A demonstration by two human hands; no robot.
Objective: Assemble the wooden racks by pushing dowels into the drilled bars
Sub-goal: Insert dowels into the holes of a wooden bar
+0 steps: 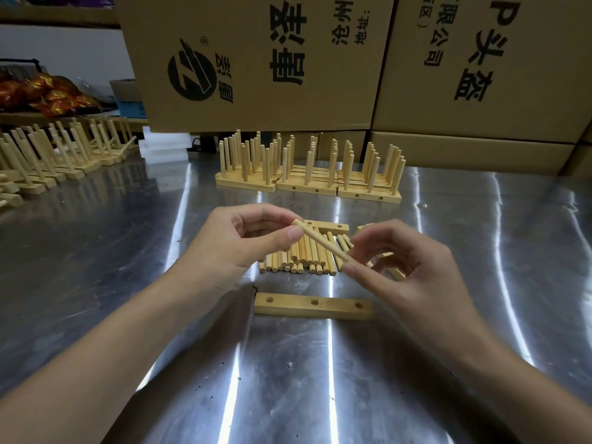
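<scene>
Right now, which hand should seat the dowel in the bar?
Right, probably. The right hand pinches the dowel's lower end, nearest above the drilled bar; the left hand holds the raised far end and could steady the bar.

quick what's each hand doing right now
Left hand: closed on the upper end of a dowel, pinched between thumb and fingers.
Right hand: closed on the lower end of the same dowel.

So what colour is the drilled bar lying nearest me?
Pale natural wood, the drilled bar shows three dark holes; clearest in the head view.
</scene>
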